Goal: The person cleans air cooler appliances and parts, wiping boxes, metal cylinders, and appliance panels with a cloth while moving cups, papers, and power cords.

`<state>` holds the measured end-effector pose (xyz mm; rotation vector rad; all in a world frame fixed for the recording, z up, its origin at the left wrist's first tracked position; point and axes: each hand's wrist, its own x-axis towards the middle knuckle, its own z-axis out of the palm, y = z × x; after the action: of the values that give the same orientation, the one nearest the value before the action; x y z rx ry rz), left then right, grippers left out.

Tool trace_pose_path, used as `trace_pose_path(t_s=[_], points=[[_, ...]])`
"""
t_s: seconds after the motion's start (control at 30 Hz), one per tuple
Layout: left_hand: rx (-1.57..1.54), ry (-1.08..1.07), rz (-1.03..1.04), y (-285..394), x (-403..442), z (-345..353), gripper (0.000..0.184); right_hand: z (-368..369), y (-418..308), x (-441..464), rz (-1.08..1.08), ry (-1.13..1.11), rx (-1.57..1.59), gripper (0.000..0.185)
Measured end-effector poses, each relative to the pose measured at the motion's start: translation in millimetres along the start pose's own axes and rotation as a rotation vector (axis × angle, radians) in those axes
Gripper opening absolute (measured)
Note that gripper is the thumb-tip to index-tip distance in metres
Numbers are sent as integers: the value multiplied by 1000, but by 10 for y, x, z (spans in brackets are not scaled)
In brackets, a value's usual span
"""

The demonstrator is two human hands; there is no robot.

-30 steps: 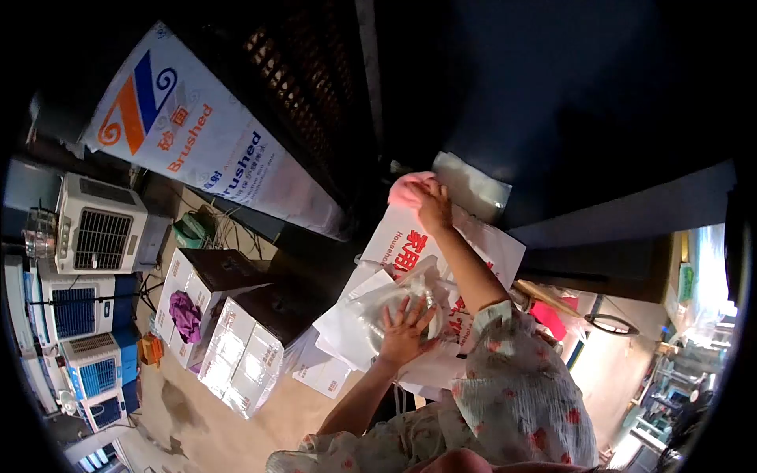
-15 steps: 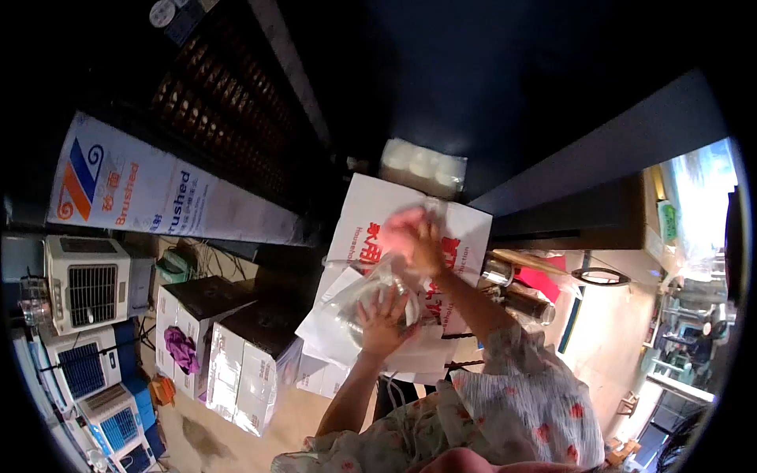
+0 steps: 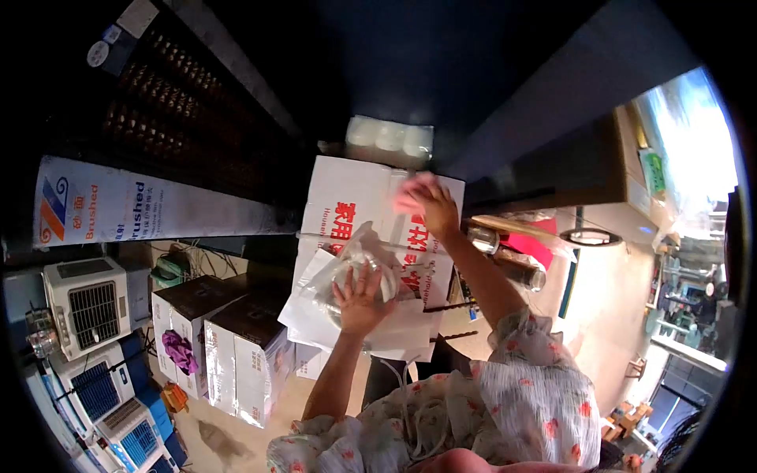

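A white cardboard box [image 3: 315, 206] with red lettering lies before me. My right hand [image 3: 438, 206] grips a pink cloth [image 3: 412, 194] at the box's upper right part. Fingers spread, my left hand [image 3: 361, 303] lies flat on a round, pale item wrapped in clear plastic [image 3: 337, 288]; its exact kind cannot be made out. White sheets [image 3: 315, 325] lie beneath the wrapped item, over the near part of the box.
A pack of white rolls [image 3: 390, 135] stands behind the box. On the left are stacked cartons [image 3: 236, 378], a purple cloth [image 3: 180, 351] and air coolers [image 3: 87, 296]. Metal cylinders [image 3: 524, 274] and a red item [image 3: 538, 246] sit at the right.
My right hand has moved with the pink cloth from the box's middle toward its upper right corner. My left hand stays on the wrapped item. The camera view has shifted.
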<state>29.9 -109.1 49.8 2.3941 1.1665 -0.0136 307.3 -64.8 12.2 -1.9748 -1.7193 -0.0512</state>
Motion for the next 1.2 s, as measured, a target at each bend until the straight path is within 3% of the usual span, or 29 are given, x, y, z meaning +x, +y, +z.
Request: trace_pose_path(t_s=[0.03, 0.1, 0.17, 0.2, 0.3, 0.37, 0.43, 0.47, 0.5, 0.6, 0.7, 0.77, 0.8, 0.83, 0.87, 0.9, 0.93, 1.0, 1.03, 1.07, 1.1, 1.13, 1.2], points=[[8, -10, 1, -18, -8, 29, 82, 47, -52, -302, 351, -194, 44, 45], [7, -40, -17, -1, 35, -13, 83, -224, -410, -517, 386, -313, 427, 32], [12, -51, -15, -21, 5, 37, 83, -331, -632, -802, -22, -354, 61, 27], [18, -47, -14, -50, 25, 59, 83, -366, -661, -803, -15, -457, 44, 31], [35, -1, 13, -46, 23, 56, 83, -513, -497, -549, 269, -517, -157, 31], [46, 19, 17, -65, 26, 84, 83, -292, -394, -495, 573, -313, 308, 28], [55, 41, 21, -84, 9, 155, 83, -12, -497, -573, 339, -142, 388, 35], [67, 16, 18, -72, -7, 144, 84, 199, -573, -651, 14, -63, 208, 34], [77, -3, 14, -40, 8, 112, 85, 274, -622, -593, -174, -216, 99, 40], [69, 9, 22, -39, 10, 91, 83, 253, -525, -153, 158, -227, -81, 48], [67, 21, 22, -53, -1, 44, 83, 336, -364, 53, 304, -93, -26, 55], [31, 68, -16, 179, 26, -157, 81, -441, -796, 57, 437, -186, 277, 56], [-388, 40, -54, 236, 66, -113, 77, -862, -1025, -52, 219, 23, 475, 54], [-801, -7, -111, 271, 61, -65, 74, -606, -1082, -338, 107, 47, 414, 59], [-1207, -57, -190, 331, 30, -36, 70, -694, -1265, -588, 193, -165, 479, 60], [-1630, 73, -434, 572, -12, -172, 52, -789, -1431, -744, 270, -371, 549, 62], [-1726, 9, -523, 645, -12, -263, 49, -1240, -1537, -756, -18, -234, 396, 61], [-1904, -112, -718, 695, -131, -361, 42, -1390, -1293, -1068, 248, -378, 802, 60], [-1899, -72, -707, 653, -192, -255, 40, -1568, -1065, -1163, 372, -415, 1024, 60], [-1894, -32, -695, 611, -255, -149, 38, -1335, -693, -1506, 558, -280, 977, 57], [-1922, -44, -692, 655, -325, -238, 38, -1478, -365, -1634, 702, -212, 481, 56], [-1947, -48, -694, 681, -413, -325, 38, -1148, 295, -2133, 689, 87, 221, 63], [-1922, -74, -790, 585, -537, -462, 39, -1227, 1141, -2620, 961, -6, -159, 87]])
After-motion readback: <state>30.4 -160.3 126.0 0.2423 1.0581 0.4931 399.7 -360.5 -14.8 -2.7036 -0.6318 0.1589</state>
